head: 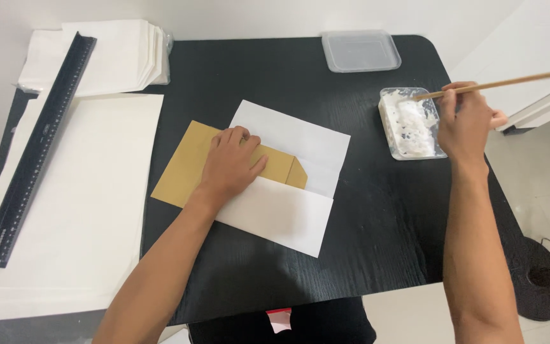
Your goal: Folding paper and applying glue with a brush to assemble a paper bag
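Note:
My left hand (232,162) lies flat, fingers together, on a folded brown paper piece (183,167) that rests partly under and over white paper sheets (288,216) in the middle of the black table (364,210). My right hand (465,122) grips a thin wooden brush stick (504,83) whose tip dips into a clear tray of white paste (410,124) at the table's right side.
A long black ruler (36,153) lies on a large white sheet (90,191) at the left. A stack of white paper (125,54) sits at the back left. A clear plastic lid (360,51) lies at the back edge. A black stand base (545,280) is on the floor at right.

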